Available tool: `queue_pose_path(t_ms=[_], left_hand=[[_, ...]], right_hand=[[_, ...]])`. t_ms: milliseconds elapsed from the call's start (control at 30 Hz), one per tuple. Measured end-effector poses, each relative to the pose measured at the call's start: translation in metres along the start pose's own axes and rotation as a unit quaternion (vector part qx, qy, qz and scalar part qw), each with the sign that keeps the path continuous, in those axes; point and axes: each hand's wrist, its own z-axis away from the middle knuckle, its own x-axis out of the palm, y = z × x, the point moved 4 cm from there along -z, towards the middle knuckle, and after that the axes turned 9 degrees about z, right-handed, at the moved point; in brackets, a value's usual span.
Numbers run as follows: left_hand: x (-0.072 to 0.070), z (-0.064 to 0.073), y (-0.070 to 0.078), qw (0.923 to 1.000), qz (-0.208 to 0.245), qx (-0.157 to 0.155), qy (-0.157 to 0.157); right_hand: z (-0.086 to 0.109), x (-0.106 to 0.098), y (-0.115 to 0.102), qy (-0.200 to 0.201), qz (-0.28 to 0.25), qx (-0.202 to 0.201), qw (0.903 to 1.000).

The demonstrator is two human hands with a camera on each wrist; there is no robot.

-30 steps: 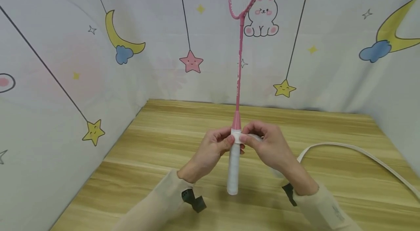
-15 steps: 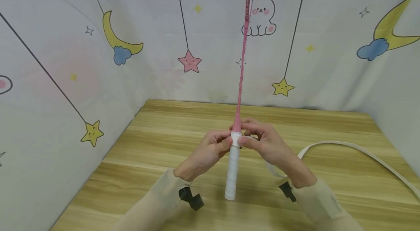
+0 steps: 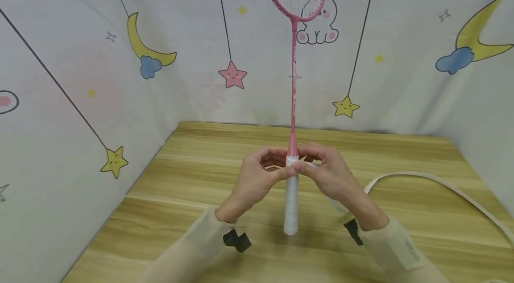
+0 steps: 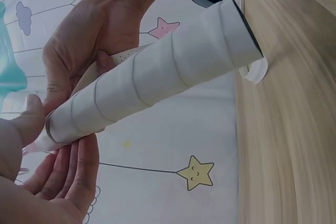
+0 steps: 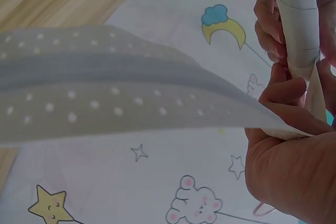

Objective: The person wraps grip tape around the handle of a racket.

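Note:
A pink badminton racket (image 3: pixel 293 91) stands upright above the table, head up, with its white-wrapped handle (image 3: pixel 291 202) pointing down. My left hand (image 3: pixel 257 176) pinches the top of the handle, just under the pink cone. At the same height, my right hand (image 3: pixel 336 178) pinches a white grip tape (image 3: pixel 427 177) against the handle. In the right wrist view the loose tape (image 5: pixel 94 90) runs off to the left, dotted with small holes and with a raised band along its middle. Spiral seams ring the handle (image 4: pixel 142 77) in the left wrist view.
Beneath the hands lies a wood-grain table (image 3: pixel 192 211). The tape's free length arches over its right side. A white cloth (image 3: pixel 192 42) printed with stars, moons and rabbits hangs behind and at the sides. Dark wrist cameras (image 3: pixel 238 241) sit at both cuffs.
The racket turns about its long axis: its head goes from angled to edge-on to nearly face-on. My left hand shifts slightly up and right, its thumb now extending across the handle.

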Motion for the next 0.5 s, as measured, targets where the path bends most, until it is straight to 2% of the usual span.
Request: queue_pose_path(t_ms=[200, 500], left_hand=[[0.0011, -0.0025, -0.0007, 0.9996, -0.022, 0.009, 0.013], [-0.0011, -0.0036, -0.0024, 0.9999, -0.007, 0.013, 0.001]], right_hand=[[-0.0002, 0.0035, -0.0016, 0.020, 0.016, 0.006, 0.9997], [0.0014, 0.0043, 0.0013, 0.020, 0.033, 0.011, 0.9992]])
